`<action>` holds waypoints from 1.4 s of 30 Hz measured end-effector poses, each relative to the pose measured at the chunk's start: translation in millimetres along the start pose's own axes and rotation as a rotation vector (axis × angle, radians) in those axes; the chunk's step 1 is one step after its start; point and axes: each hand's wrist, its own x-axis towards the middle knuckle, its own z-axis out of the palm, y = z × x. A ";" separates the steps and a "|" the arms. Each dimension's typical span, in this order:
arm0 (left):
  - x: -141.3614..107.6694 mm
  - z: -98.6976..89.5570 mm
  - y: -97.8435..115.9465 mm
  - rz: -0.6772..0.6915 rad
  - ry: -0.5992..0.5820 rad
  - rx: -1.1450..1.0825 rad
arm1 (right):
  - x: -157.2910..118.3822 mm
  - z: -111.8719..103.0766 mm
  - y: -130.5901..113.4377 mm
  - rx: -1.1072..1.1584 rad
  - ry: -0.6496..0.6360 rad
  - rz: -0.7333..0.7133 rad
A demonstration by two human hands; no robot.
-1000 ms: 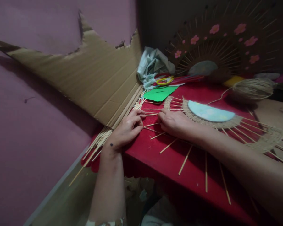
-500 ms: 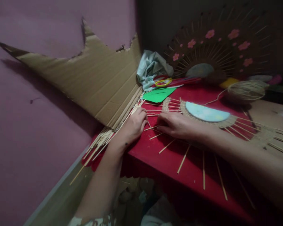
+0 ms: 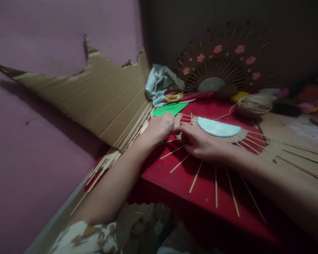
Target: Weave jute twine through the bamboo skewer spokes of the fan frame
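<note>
A half-round fan of thin sticks lies on the table, with a pale blue half-disc [image 3: 218,127] at its centre and a woven twine band [image 3: 178,121] across the sticks. My left hand [image 3: 161,127] is closed at the left end of this band; its fingertips are turned away, so what they pinch is hidden. Close beside it, my right hand [image 3: 197,141] bends its fingers onto the band and sticks, thumb underneath. Bare stick ends [image 3: 196,176] fan out below my right wrist. From the half-disc's back edge, a strand leads to a twine ball [image 3: 255,105].
Torn cardboard [image 3: 108,98] leans on the wall at left, above a bundle of loose sticks [image 3: 103,165]. Green sheet [image 3: 171,108], yellow-handled scissors [image 3: 174,97] and crumpled cloth [image 3: 161,83] lie behind my hands. A flowered stick fan [image 3: 219,67] stands at the back.
My left hand has moved right and up from the stick ends to the woven band, next to my right hand. My right fingers have lifted and curled more. The view has shifted slightly.
</note>
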 end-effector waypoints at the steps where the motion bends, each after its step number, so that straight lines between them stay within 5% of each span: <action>1: 2.4 4.2 -3.7 -0.015 0.005 0.004 | -6.3 -1.7 0.5 -0.019 0.072 0.018; 5: 8.4 17.6 -21.6 0.045 0.034 0.001 | -36.9 -8.2 5.7 -0.222 0.139 0.055; 12: 0.6 8.2 -15.8 0.174 0.391 -0.201 | -70.8 -2.1 7.7 -0.462 0.107 0.089; 19: -15.3 0.6 4.6 0.192 -0.034 -0.445 | -88.8 7.6 21.5 -0.559 0.002 0.173; 28: -20.5 -4.7 21.5 0.385 0.024 -0.354 | -91.3 -11.7 19.3 -0.538 -0.032 0.234; 35: -35.8 16.0 60.0 0.538 -0.302 -0.222 | -102.7 -11.3 33.6 -0.642 -0.029 0.366; 39: -32.8 15.1 63.2 0.542 -0.351 -0.161 | -100.7 -19.7 32.9 -0.598 -0.060 0.390; 42: -23.0 6.3 73.1 0.540 -0.317 -0.134 | -103.0 -38.2 45.4 -0.581 0.047 0.462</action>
